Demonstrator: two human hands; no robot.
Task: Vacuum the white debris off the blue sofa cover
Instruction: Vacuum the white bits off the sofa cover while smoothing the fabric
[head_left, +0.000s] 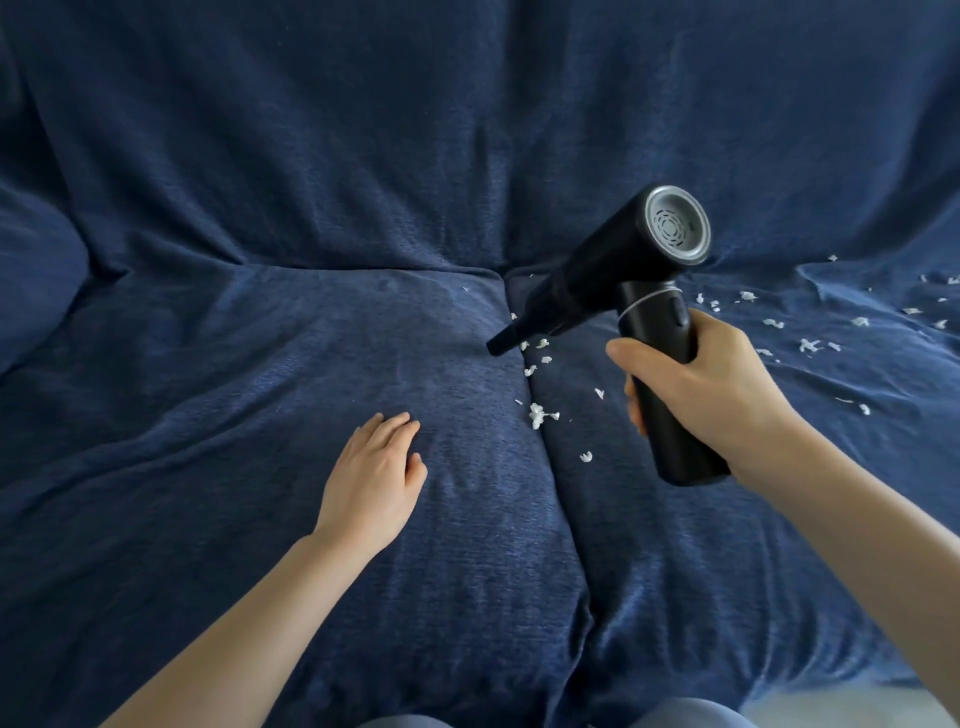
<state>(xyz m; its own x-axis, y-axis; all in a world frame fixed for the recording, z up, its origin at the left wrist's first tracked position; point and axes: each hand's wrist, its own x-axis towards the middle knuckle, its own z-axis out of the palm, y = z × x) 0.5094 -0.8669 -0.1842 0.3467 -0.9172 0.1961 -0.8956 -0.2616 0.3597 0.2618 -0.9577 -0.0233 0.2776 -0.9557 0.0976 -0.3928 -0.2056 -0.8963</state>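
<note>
Since the debris (540, 414) sits along the seam, I've got my right hand (711, 387) gripping the vacuum (623, 291) nozzle-down there, while my left hand (371, 480) lies relaxed, flattening the cover (260, 364).

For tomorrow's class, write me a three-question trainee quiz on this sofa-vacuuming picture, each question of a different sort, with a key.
1. True or false: the left hand grips the handheld vacuum.
2. Multiple choice: the vacuum's nozzle points toward
A. the backrest top
B. the seam between the two seat cushions
C. the floor
3. Fill in: most of the white debris lies on the ____ seat cushion.

Key
1. False; the right hand holds it, while the left rests flat on the blue sofa cover.
2. B
3. right
</note>
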